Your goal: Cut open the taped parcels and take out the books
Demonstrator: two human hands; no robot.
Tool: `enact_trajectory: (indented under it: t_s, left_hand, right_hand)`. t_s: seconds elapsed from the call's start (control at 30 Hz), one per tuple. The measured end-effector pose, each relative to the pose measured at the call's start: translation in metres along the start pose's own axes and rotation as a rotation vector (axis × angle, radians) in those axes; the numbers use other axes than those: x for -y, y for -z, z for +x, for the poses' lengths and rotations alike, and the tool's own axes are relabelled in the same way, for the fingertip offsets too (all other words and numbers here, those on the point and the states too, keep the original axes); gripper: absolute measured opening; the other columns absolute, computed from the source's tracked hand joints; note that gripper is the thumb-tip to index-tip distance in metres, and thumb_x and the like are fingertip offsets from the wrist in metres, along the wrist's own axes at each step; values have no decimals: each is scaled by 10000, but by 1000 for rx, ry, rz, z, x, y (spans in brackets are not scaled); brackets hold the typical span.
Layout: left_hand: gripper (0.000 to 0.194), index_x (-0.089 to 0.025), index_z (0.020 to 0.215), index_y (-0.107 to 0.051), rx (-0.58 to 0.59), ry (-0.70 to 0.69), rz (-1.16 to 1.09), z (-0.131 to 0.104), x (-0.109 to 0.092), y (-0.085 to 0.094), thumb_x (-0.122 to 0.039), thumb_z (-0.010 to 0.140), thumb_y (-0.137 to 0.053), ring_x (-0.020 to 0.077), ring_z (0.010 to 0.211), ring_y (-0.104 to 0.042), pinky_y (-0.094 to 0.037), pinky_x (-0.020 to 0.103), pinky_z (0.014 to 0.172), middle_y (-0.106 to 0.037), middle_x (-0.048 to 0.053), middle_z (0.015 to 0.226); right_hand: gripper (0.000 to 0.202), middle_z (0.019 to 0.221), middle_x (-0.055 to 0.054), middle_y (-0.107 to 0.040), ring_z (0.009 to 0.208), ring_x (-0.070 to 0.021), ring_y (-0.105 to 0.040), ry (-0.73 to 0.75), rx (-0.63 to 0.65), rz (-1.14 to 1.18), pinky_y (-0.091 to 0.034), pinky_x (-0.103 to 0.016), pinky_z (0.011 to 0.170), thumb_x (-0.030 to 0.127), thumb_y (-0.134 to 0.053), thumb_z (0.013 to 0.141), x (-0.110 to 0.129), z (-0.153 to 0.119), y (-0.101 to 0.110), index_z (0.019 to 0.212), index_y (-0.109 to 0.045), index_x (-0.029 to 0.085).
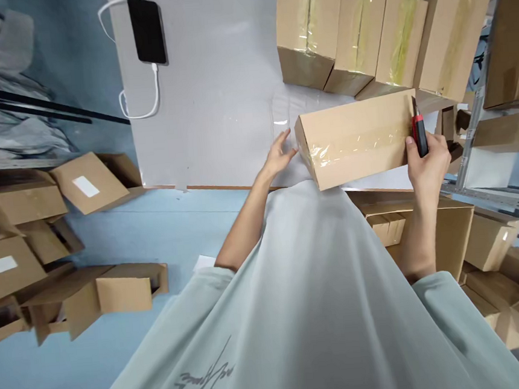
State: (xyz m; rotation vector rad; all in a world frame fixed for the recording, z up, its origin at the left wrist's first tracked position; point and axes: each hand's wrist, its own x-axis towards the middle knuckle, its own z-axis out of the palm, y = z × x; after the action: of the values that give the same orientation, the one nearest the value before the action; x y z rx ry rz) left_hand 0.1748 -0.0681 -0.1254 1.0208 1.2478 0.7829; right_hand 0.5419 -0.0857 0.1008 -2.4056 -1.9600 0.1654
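A long cardboard box [359, 140] with clear tape along its upper face lies at the near edge of the white table [214, 89]. My right hand [429, 158] is at the box's right end, closed around a red and black utility knife [419, 129] that points away from me. Beside the box's left end is my left hand [278, 155], fingers apart and holding nothing; whether a fingertip touches the cardboard I cannot tell.
Several taped boxes [356, 28] stand at the table's back right. A phone [147, 30] with a white cable lies at the back left. Open cartons [125, 288] are on the floor at left. A large open carton [454, 238] and a metal rack [474, 133] are at right.
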Motion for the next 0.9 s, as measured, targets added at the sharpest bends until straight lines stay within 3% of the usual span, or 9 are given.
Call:
enact_trajectory:
  t_s: [0.07,0.17,0.23,0.3,0.43,0.53,0.63,0.73,0.9]
  left_hand:
    - [839,-246,1680,-585,-107,-74,21,-13,-30,12,-661,993,-831,405,1780,-339,-307,630,1440,-462,161,1864]
    - [698,-314,1616,-653,-127,-270,60,-28,-88,22,-735,1062,-717,382,1716,-469,-377,609,1408,-614,83,1755]
    - [603,-344,1516,-728,-131,-350,126,-32,-121,22,-719,1044,-749,373,1630,-579,-439,603,1370,-722,49,1623]
    - [506,-339,1388,-794,-137,-393,175,-30,-140,20,-643,985,-839,363,1500,-685,-522,572,1306,-796,55,1487]
    - [375,-314,1272,-817,-144,-415,205,-19,-143,16,-480,940,-871,325,1302,-763,-620,525,1171,-833,65,1347]
    - [349,-311,1252,-810,-140,-423,215,-14,-138,19,-446,936,-871,317,1279,-766,-618,520,1168,-826,59,1327]
    - [371,-304,1228,-800,-113,-438,210,-11,-137,25,-504,934,-903,326,1274,-774,-608,520,1187,-820,65,1295]
    - [449,-295,1199,-788,-72,-464,187,-8,-137,30,-615,918,-929,330,1253,-785,-616,499,1176,-817,78,1267]
    - [511,-298,1171,-775,-38,-489,161,-2,-136,32,-715,910,-915,324,1222,-794,-633,497,1157,-816,68,1207]
  right_hand:
    - [657,1304,-258,-695,1202,-450,-705,-2,11,-56,-565,-574,997,541,-414,1165,8,1,0,1647,-669,175]
    - [677,1367,-268,-661,1237,-449,-695,-22,70,-101,-561,-564,1016,541,-455,1157,17,5,1,1696,-615,165]
    - [628,1338,-243,-668,1218,-421,-705,-51,39,-72,-561,-552,1034,514,-491,1146,19,9,1,1635,-665,161]
    - [561,1282,-204,-680,1195,-387,-716,-66,-37,-24,-565,-542,1052,491,-528,1134,20,11,1,1545,-723,162]
    - [544,1228,-163,-710,1166,-355,-739,-26,-121,29,-593,-535,1041,536,-540,1136,27,-1,11,1502,-744,188]
    - [617,1132,-142,-768,1043,-341,-781,19,-15,109,-633,-514,946,616,-476,1165,53,-27,28,1558,-708,202]
    - [699,1079,-106,-821,859,-296,-812,61,206,274,-664,-455,819,656,-460,1174,92,-61,42,1720,-569,234]
    - [724,1146,-94,-869,830,-280,-837,101,350,342,-680,-421,810,623,-491,1177,130,-88,48,1816,-449,285]
    - [632,1333,-112,-874,1014,-302,-867,154,358,263,-672,-399,906,487,-457,1203,171,-106,52,1802,-499,290]
